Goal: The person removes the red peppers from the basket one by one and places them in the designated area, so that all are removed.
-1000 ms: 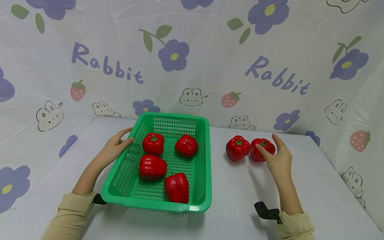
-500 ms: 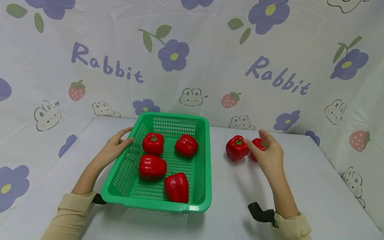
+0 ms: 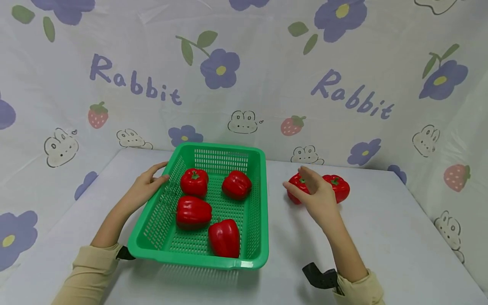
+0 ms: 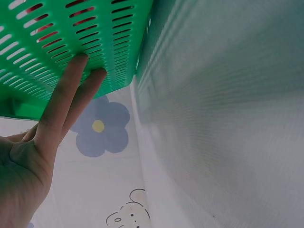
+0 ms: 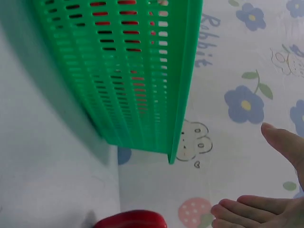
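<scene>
The left of two glossy red bell peppers [image 3: 297,181] sits on the white desk [image 3: 385,220], below my right hand [image 3: 319,198], fingers spread, empty; my left hand [image 3: 146,187], fingers extended, touches the green slotted plastic basket [image 3: 264,212].

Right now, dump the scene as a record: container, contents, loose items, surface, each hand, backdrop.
container: green perforated plastic basket, rectangular
contents: four glossy red bell peppers
loose items: two more red bell peppers, right of the basket
surface: white table
left hand: touches the basket's left side
right hand: thumb and fingers apart, holds nothing, partly hides the loose peppers in the head view
backdrop: white sheet printed with flowers, strawberries, rabbits
</scene>
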The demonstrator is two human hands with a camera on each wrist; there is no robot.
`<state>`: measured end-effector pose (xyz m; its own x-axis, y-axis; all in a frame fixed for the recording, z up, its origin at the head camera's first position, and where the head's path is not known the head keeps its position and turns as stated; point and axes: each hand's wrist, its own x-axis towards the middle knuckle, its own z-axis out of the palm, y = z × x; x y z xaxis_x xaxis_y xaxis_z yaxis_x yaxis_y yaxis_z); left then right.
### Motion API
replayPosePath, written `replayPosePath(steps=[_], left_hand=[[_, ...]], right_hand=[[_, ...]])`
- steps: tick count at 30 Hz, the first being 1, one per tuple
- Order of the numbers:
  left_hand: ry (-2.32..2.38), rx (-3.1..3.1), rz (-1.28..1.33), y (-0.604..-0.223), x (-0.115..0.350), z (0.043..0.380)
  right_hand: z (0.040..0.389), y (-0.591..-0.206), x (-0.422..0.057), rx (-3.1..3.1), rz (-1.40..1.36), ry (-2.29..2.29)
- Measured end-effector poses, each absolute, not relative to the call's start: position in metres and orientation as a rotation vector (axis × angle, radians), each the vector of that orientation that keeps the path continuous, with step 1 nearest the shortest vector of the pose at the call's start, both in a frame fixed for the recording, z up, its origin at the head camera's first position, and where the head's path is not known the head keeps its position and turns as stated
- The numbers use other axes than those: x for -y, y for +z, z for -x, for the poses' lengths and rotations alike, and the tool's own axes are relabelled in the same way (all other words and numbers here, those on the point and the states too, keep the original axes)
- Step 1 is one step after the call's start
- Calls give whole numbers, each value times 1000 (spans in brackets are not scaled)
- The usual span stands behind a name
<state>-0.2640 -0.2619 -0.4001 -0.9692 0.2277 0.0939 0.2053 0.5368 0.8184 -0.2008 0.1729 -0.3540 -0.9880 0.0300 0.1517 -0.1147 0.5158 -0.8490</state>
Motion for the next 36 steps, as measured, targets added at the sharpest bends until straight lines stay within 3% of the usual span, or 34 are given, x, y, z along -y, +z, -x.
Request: replayPosePath(steps=[36], left_hand=[[1432, -2745, -391, -402, 262, 263]], right_hand=[[180, -364, -99, 2676, -416, 1583]])
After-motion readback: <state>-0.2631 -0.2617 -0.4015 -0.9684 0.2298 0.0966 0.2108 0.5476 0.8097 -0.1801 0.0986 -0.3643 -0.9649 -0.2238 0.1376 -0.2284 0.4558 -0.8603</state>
